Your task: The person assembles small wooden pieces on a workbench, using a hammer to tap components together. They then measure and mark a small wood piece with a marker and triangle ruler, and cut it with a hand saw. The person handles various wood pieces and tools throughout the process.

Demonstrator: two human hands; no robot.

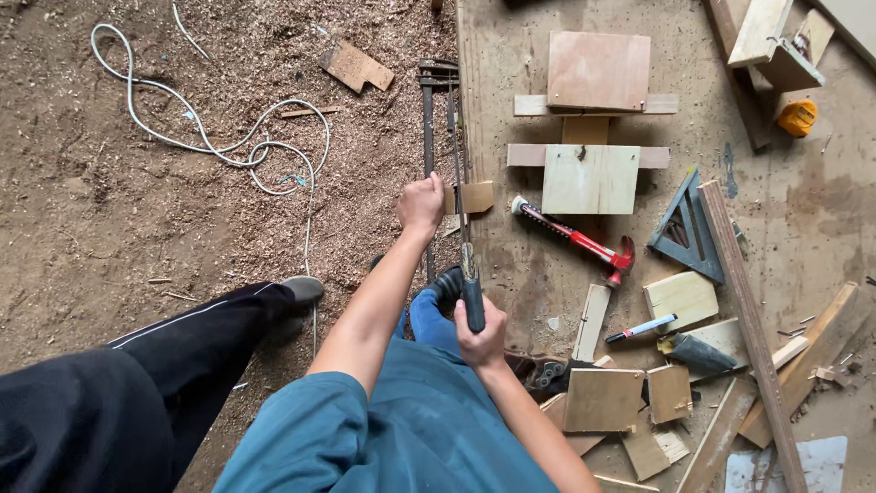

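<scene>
The right hand (481, 330) is wrapped around the dark handle of a saw (453, 164) (its frame runs away along the board's edge). The left hand (422, 204) is closed, pressing a small block (475, 196) at that edge. Just right lie a hammer (578, 241), a square (686, 230) and a marker (641, 328), on the board (803, 210).

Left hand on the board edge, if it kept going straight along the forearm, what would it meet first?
Probably the hacksaw's metal frame just beyond the left hand, then the loose wood scrap on the sawdust; depth is unclear.
</scene>
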